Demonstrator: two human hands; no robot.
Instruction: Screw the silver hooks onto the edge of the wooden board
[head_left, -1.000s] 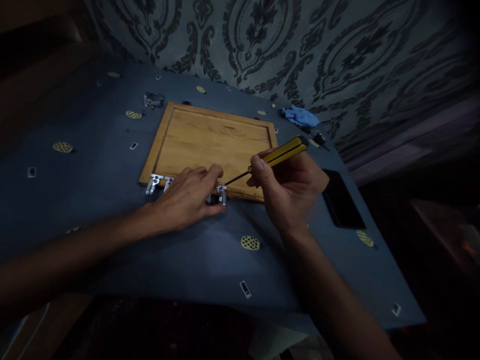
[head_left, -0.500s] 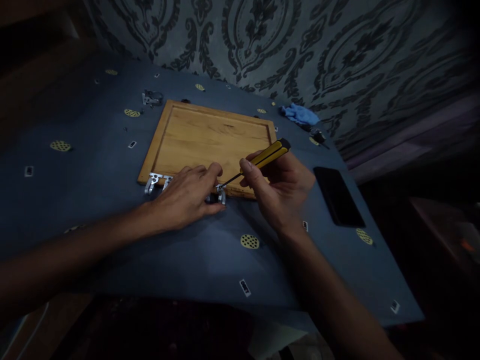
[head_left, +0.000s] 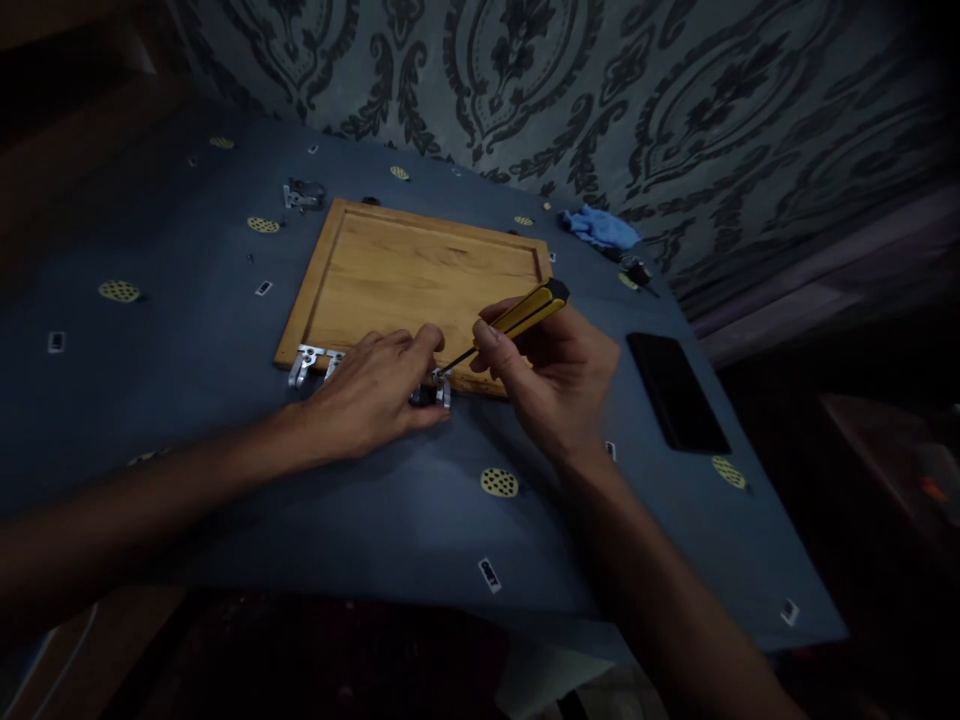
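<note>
A wooden cabinet door panel [head_left: 420, 275] lies flat on the blue table [head_left: 187, 300]. Two metal hinges sit on its near edge: the left hinge [head_left: 306, 362] lies bare, and the right hinge [head_left: 439, 388] lies under my left hand [head_left: 375, 395], whose fingers press down on it. My right hand [head_left: 559, 375] is closed around a yellow-and-black screwdriver [head_left: 517, 318]. Its thin shaft slants down to the left, with the tip at the right hinge beside my left fingertips.
A black phone [head_left: 676, 392] lies flat right of my right hand. A blue cloth [head_left: 600, 228] and a small dark object sit at the back right. Another metal hinge [head_left: 302, 195] lies behind the panel. Patterned wall behind; the table edge runs close in front.
My right hand has brought the screwdriver leftwards and lower, so the handle is closer to the panel and the tip has reached the right hinge. My left hand has stayed put.
</note>
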